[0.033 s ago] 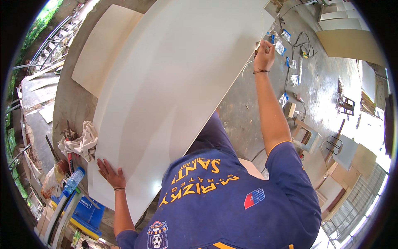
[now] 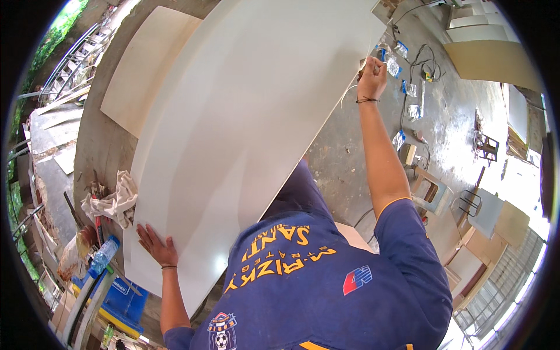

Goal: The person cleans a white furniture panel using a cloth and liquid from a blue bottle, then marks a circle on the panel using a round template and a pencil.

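One large white panel (image 2: pixel 251 116) under the left hand (image 2: pixel 158 247).

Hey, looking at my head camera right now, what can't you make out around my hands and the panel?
All in the head view:
- Whether the right hand grips anything: its own curled fingers cover it.
- The left hand's palm: hidden, turned down against the white panel.
- The white panel's far end: cut off by the top edge.
- Whatever supports it: hidden beneath it.
- Silver-and-blue items on the floor: too small to identify.
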`<state>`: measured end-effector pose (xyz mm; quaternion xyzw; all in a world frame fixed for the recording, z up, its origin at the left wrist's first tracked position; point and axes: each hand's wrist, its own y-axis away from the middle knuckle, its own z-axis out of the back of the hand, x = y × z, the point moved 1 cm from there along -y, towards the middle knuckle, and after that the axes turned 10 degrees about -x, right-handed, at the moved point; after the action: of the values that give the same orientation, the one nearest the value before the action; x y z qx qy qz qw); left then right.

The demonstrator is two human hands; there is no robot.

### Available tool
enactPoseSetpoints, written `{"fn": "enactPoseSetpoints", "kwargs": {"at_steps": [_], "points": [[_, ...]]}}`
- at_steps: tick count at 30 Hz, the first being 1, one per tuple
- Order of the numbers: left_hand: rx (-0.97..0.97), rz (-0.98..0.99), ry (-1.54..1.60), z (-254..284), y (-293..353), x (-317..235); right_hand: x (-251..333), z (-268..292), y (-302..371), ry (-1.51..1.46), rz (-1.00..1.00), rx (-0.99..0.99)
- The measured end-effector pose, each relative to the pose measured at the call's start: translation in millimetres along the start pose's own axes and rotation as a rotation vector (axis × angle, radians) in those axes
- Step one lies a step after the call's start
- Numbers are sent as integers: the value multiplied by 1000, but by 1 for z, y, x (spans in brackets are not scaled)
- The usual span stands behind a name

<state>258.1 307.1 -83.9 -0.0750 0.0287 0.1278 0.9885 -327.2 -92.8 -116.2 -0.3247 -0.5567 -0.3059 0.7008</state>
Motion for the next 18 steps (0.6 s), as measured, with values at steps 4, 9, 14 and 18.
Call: {"fn": "enactPoseSetpoints", "kwargs": {"at_steps": [4,9,14,18], "points": [[8,4,-14,-2,0,1,-11,11,30,-108,17,22],[-7,-10,-28,-2,-2,-1,-18,26,86,-83,5,-19],[-22,-24,-33,-4,-1,-1,-21,39,123,-25,65,-6],[-35,-25,30,-3,-4,-9,-27,51,153,-54,84,17]]}}
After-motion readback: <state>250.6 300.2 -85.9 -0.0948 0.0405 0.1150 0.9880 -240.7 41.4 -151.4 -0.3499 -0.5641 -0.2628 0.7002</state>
